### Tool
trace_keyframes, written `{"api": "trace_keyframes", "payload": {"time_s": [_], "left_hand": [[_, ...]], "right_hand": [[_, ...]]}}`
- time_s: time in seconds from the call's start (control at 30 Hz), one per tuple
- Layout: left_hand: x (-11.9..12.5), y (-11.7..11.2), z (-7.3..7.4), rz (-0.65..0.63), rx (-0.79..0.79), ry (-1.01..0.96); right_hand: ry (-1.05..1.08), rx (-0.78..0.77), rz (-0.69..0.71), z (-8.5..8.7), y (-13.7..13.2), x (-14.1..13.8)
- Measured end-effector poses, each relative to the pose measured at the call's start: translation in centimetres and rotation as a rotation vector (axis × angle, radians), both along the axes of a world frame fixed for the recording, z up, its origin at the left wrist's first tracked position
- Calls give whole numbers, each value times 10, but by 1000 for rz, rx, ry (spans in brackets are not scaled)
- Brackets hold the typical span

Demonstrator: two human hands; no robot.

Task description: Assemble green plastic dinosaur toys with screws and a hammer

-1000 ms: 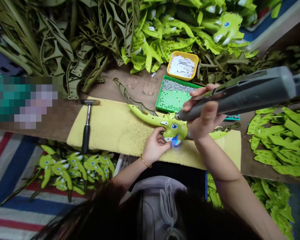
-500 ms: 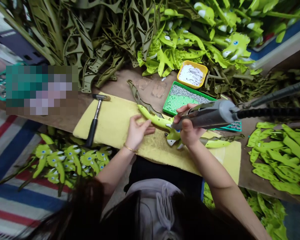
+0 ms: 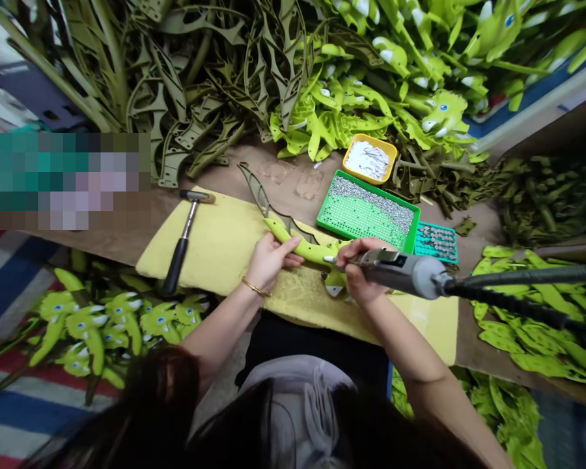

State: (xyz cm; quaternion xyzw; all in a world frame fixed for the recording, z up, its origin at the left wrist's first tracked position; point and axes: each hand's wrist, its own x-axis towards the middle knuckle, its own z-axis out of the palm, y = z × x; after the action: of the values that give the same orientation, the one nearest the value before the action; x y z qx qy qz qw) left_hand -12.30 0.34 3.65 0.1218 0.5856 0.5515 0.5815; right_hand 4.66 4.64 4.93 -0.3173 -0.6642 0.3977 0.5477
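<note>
Now my right hand (image 3: 361, 272) is wrapped around the driver (image 3: 410, 272) over the toy (image 3: 315, 253), while my left hand (image 3: 269, 262) pinches its curved end.

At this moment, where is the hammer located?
In the head view, the hammer lies across the left end of the yellow mat, to the left of the person's left hand.

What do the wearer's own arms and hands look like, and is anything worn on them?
Both the left hand and right hand are bare, without gloves. A thin, gold-coloured bracelet circles the left wrist; nothing shows on the right wrist. Both forearms are uncovered where visible, with no sleeves in sight.
</note>
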Motion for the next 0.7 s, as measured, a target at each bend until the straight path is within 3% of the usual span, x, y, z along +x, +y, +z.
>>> {"api": "trace_keyframes", "payload": {"time_s": [0.07, 0.17, 0.27, 0.37, 0.5, 0.7], "left_hand": [[2, -2, -3, -13, 13, -25], [8, -2, -6, -31, 35, -72], [13, 1, -9, -13, 73, -104], [14, 2, -13, -12, 93, -122], [13, 1, -18, -26, 118, -136], [12, 2, -20, -32, 134, -144]], "right_hand": [[104, 79, -66, 14, 9, -1], [194, 124, -293, 31, 38, -7], [149, 57, -449, 27, 68, -13], [87, -6, -453, 12, 82, -17], [127, 2, -413, -4, 81, -19], [86, -4, -389, 2, 80, -17]]}}
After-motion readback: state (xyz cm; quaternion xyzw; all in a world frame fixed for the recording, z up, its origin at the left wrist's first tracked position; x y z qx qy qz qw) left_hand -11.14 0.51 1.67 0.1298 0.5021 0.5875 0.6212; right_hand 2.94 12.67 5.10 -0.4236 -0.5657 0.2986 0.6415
